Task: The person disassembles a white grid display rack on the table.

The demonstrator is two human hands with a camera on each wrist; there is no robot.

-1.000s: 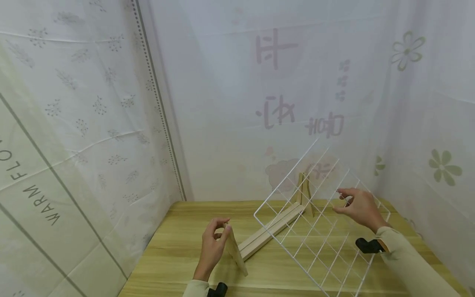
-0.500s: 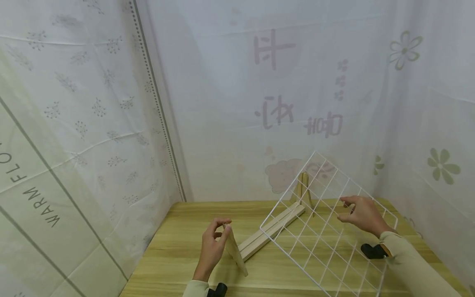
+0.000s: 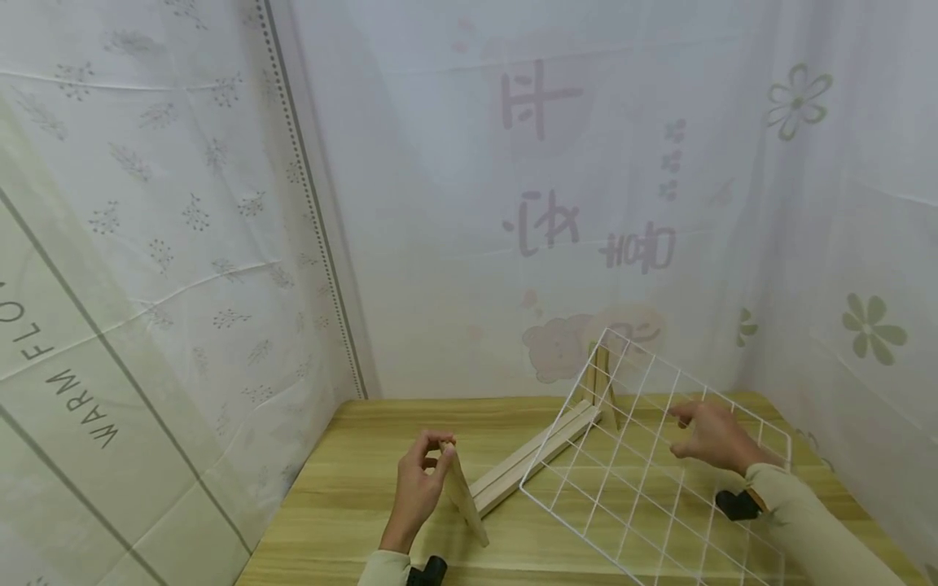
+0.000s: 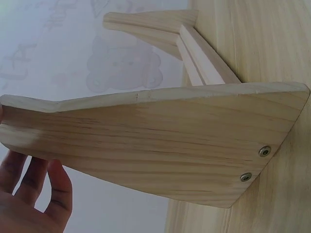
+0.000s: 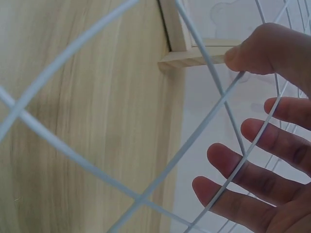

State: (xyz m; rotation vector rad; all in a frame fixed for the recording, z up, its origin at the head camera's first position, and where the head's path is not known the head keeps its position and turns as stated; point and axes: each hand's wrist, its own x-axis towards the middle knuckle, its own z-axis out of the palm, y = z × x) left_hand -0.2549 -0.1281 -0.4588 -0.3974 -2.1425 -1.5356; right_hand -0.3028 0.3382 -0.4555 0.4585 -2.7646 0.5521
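A pale wooden stand lies on the table: two beams (image 3: 541,457) join a near end board (image 3: 465,506) to a far end board (image 4: 155,22). My left hand (image 3: 420,488) pinches the top of the near board between thumb and fingers. Two metal screw heads (image 4: 264,151) show low on that board's outer face. In my right hand (image 3: 714,439) is a white wire grid panel (image 5: 141,199), its thumb and fingers around the wires. The grid hangs tilted above the table's right side, its far corner in front of the far board.
The wood-grain table (image 3: 337,521) reaches back to a white printed curtain (image 3: 440,244). More patterned curtain (image 3: 168,244) closes off the left, and a flowered one (image 3: 865,244) the right. A black wrist camera (image 3: 736,505) sits on my right wrist.
The grid has come down and tipped flatter, its far corner dropping. My right hand has moved lower and slightly right with it. The left hand and the stand stay where they were.
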